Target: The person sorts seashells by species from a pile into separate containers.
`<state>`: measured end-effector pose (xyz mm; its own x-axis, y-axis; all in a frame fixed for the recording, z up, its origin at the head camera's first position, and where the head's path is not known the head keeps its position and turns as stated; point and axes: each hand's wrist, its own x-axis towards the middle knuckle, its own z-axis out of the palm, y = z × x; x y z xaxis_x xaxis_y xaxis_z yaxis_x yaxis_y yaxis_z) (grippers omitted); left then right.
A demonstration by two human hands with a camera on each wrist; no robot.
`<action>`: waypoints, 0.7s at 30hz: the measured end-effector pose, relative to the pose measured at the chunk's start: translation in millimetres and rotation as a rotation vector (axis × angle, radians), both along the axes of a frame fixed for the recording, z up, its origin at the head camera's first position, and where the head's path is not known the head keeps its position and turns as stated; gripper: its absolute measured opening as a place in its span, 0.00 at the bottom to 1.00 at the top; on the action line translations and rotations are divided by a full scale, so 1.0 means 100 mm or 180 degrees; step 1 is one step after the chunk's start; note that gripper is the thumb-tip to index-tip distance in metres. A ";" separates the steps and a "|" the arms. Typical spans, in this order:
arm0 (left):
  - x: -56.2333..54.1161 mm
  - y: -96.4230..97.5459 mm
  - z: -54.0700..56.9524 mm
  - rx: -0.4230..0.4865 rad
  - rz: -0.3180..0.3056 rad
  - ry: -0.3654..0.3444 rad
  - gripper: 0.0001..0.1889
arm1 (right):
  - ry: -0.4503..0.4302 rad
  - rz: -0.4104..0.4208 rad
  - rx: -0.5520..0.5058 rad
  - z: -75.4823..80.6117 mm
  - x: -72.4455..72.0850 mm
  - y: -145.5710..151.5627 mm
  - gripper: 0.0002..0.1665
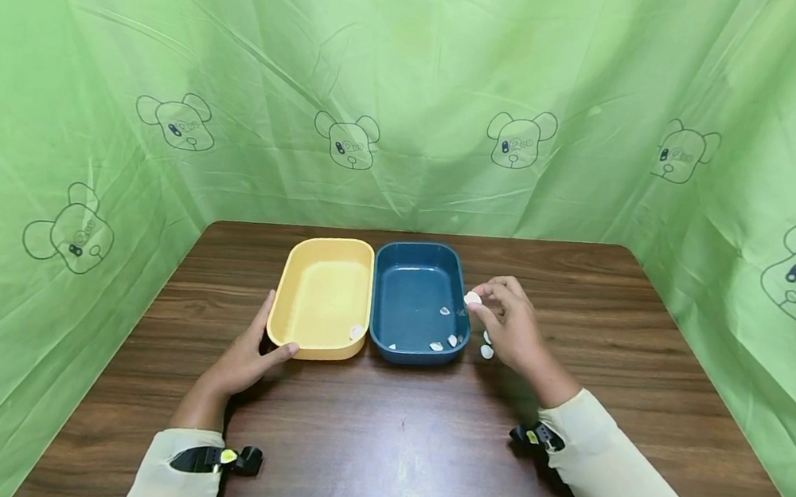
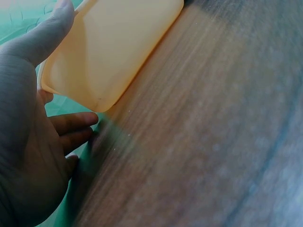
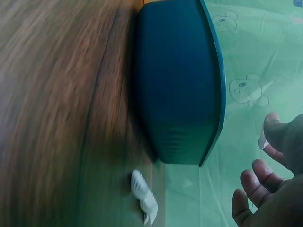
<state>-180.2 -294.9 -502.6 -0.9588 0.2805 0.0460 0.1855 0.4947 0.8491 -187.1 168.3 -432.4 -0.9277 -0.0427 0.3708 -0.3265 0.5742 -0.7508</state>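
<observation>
Between thumb and fingertips, my right hand (image 1: 518, 330) pinches a white seashell (image 1: 473, 297) at the right rim of the blue tray (image 1: 416, 358). Part of that shell (image 3: 262, 141) shows by the thumb in the right wrist view. Several small pale shells lie inside the blue tray, mostly toward its near side. My left hand (image 1: 247, 358) rests against the near left corner of the yellow tray (image 1: 323, 273), its thumb along the front and its fingers extended along the left side. One white shell (image 1: 356, 332) lies in the yellow tray's near right corner.
Two white shells (image 1: 486, 352) lie on the brown wooden table (image 1: 619, 342), right of the blue tray and partly below my right hand; ribbed shells (image 3: 138, 184) show there from the right wrist. The trays stand side by side. Green curtains (image 1: 428, 83) enclose the table's back and sides.
</observation>
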 end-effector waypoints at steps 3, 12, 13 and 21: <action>0.00 0.00 0.00 -0.0001 0.0000 -0.0004 0.62 | 0.0028 0.0041 -0.0018 0.02 -0.02 -0.07 0.08; 0.00 0.00 -0.01 -0.0044 0.0031 -0.0014 0.62 | 0.0332 0.0158 -0.0004 0.12 -0.06 -0.26 0.10; 0.00 0.00 -0.01 -0.0054 0.0033 -0.0014 0.62 | 0.0339 0.0159 0.0005 0.12 -0.06 -0.28 0.10; 0.00 0.00 -0.01 -0.0051 0.0015 -0.0005 0.62 | 0.0368 0.0224 0.0090 0.14 -0.07 -0.49 0.10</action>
